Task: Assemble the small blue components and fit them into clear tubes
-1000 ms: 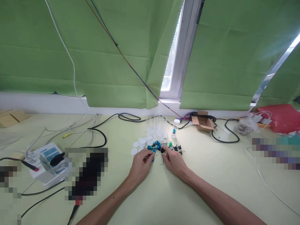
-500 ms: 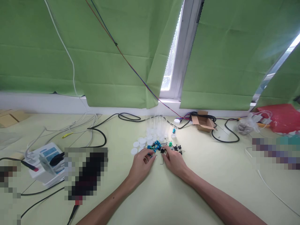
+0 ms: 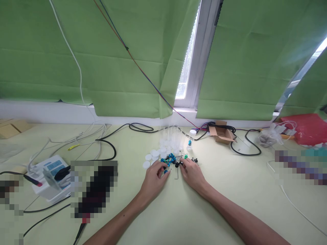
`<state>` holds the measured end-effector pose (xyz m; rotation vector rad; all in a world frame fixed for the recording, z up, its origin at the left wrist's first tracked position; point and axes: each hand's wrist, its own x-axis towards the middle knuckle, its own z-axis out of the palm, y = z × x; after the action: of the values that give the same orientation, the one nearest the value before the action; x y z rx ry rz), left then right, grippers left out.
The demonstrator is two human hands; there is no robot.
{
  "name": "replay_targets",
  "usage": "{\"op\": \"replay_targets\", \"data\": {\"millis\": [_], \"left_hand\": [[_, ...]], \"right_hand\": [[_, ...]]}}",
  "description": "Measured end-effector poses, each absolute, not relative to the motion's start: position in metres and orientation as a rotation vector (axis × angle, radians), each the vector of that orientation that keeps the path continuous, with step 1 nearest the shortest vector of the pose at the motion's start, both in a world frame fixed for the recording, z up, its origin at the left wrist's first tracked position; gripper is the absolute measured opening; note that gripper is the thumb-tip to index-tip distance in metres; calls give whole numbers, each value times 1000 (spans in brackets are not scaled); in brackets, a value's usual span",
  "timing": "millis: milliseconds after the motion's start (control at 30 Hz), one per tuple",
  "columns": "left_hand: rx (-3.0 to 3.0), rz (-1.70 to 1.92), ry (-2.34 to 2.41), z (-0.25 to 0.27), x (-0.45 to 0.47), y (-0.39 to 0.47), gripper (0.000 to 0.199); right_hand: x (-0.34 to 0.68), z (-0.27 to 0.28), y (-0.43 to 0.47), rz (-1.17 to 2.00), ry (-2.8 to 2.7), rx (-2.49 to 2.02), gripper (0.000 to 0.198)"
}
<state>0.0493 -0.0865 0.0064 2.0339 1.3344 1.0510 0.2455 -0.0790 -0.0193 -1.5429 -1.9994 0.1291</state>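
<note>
Taking the blue parts [image 3: 172,158] as my clock centre, I have the white box-like device [image 3: 53,185] bounding my reach at nine o'clock; the tabletop [image 3: 176,214] gives me room from five round to seven; the wall ledge [image 3: 140,121] closes off twelve, with the cardboard box [image 3: 222,136] at two and the red bag [image 3: 310,130] between two and three; closer in, white caps [image 3: 148,157] lie toward nine; my left hand [image 3: 152,178] sits at half past seven, index and thumb parted, a small blue piece [image 3: 166,172] showing in that gap, though I cannot tell if it is gripped; the blue parts lie just past these fingertips, toward one; a bent metal key [image 3: 177,174] lies between my hands; my right hand [image 3: 192,173] is at four, fingertips curled beside a black piece [image 3: 176,165], their hold hidden.
</note>
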Motion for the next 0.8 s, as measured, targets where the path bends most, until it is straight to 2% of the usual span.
{"op": "replay_targets", "data": {"millis": [400,800], "left_hand": [[2036,1015,1349,8,50,-88,13],[2021,1040,1321,7,50,-88,20]], "right_hand": [[242,-12,-84,152,-2033,-1649,4],[241,-8,-85,133,-2058,-1676,7]]}}
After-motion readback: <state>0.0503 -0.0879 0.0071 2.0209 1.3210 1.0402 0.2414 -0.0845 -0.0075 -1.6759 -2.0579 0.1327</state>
